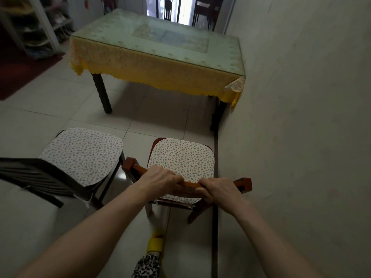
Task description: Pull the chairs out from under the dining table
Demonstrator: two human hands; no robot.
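Head view: both hands' grip on red chair (181,157); dark chair (66,163) beside.

Dim room; daylight from far doorway (181,9); glare on tabletop (160,37); edges wide-angle warped.

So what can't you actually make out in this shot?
Head view only:
- Dark slatted-back chair: backrest cut off by the left edge.
- Reddish-brown wooden chair: top rail partly covered by left hand and right hand.
- Shelf contents, top left: blurred.
- Yellow-clothed dining table: underside hidden.
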